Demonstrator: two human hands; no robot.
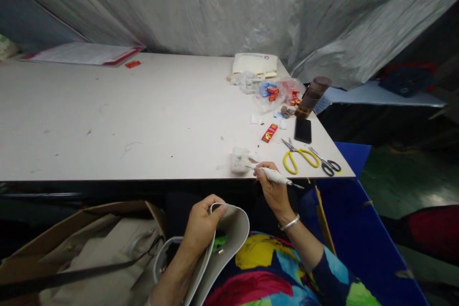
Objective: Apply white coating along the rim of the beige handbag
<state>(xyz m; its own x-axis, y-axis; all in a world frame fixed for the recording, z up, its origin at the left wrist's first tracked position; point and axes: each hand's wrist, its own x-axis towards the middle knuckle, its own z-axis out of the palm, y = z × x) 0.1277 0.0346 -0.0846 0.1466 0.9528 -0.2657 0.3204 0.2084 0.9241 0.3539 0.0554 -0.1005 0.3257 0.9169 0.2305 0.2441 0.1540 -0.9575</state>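
My left hand [202, 224] grips the upper edge of a pale beige handbag [234, 229] on my lap, thumb on one side and fingers on the other. The bag's panel curves open, and a small metal fitting shows inside. In my right hand [273, 193] is a white-handled tool [274, 175] with a thin metal tip at each end. Its left tip is at a small white block-like container [239, 160] by the table's front edge; whether they touch I cannot tell. Yellow-handled scissors [300, 157] and black-handled scissors [328, 161] lie right of that hand.
The white table [150, 114] ends just beyond my hands. A phone [303, 130], a brown bottle [312, 97], a red packet [269, 133] and plastic bags [267, 93] are at its right. At lower left, a cardboard box [107, 208] holds more beige bags. Blue board [358, 229] stands right.
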